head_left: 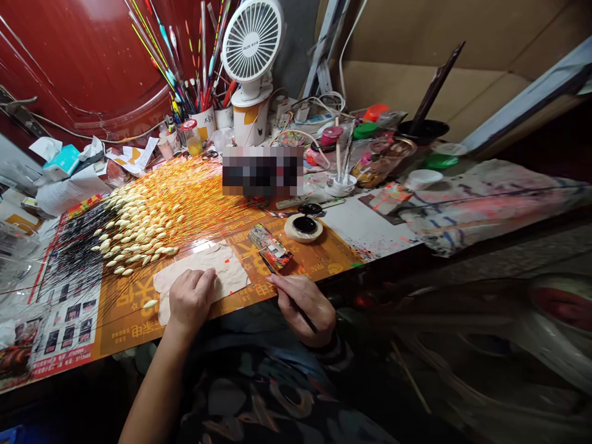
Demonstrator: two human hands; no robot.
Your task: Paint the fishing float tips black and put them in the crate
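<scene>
My right hand is closed round a thin dark brush, whose upper end points toward a small paint-smeared block. Over a pale cloth on the table's front part rests my left hand, fingers curled in; near it lies a float with a pale body, its thin stem hard to make out. Whatever the left fingers pinch is too small to name. Behind the block stands a round pot of black paint. A large pile of pale-bodied floats with orange and yellow tips spreads at the left.
A white fan stands at the back beside cups of coloured sticks. A small dish with brushes, a white lid and a stained cloth are on the right. Part of the table's middle is pixelated.
</scene>
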